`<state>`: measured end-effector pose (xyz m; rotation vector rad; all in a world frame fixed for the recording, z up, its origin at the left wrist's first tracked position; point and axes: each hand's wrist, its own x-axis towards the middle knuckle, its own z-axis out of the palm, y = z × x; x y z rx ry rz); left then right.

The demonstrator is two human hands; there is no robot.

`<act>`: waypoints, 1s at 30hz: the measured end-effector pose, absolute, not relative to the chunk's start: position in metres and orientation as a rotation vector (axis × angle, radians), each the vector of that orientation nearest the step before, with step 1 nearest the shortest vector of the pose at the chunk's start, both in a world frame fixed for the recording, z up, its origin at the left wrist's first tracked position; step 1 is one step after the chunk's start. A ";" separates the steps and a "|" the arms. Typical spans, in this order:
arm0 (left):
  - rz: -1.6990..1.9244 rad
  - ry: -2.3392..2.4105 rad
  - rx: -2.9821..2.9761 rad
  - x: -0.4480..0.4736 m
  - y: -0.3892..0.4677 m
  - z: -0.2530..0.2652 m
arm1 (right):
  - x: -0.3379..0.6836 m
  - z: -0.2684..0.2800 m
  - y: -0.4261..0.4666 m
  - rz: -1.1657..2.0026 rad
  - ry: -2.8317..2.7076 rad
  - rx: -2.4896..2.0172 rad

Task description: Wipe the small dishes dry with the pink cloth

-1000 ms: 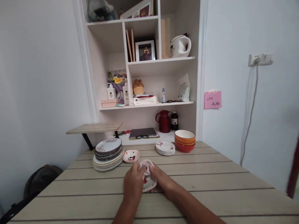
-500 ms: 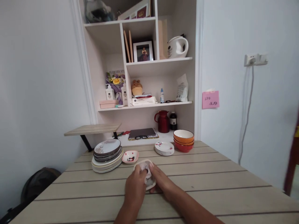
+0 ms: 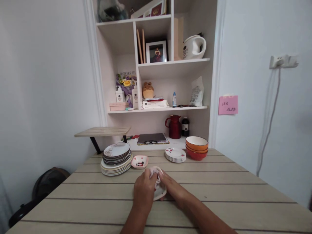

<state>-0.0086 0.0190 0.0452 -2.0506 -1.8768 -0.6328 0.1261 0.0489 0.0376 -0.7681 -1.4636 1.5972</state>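
Just above the table, my right hand (image 3: 173, 188) grips the right rim of a small light-coloured bowl (image 3: 160, 194), which is tilted toward me. My left hand (image 3: 144, 188) is closed on a white cloth (image 3: 154, 171) and presses it against the inside of that bowl. Part of the cloth and the bowl's left side are hidden behind my left fingers. Beyond my hands lies a small square dish (image 3: 139, 162) with pink spots and a dark figure. A tall stack of plates (image 3: 116, 159) stands directly left of this dish.
Small flowered plates (image 3: 175, 155) are stacked farther back, beside orange and red bowls (image 3: 197, 148). A raised wooden stand (image 3: 103, 131) rests at the back left. Behind the slatted table (image 3: 219, 208), a shelf unit (image 3: 173, 63) holds a red thermos jug (image 3: 175, 127) and a laptop (image 3: 151, 138).
The camera view has shifted, so the scene sits farther right. My left hand with the cloth has turned slightly inside the bowl, and my right hand keeps its hold on the rim.
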 end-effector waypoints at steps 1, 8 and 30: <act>-0.642 -1.900 -2.014 -0.009 0.019 0.045 | 0.125 0.037 0.049 1.588 -1.448 -0.782; -0.693 -2.085 -1.875 -0.008 0.016 0.048 | 0.120 0.032 0.053 1.564 -1.364 -0.804; -0.676 -1.989 -2.237 0.000 0.018 0.039 | 0.124 0.032 0.055 1.588 -1.451 -0.777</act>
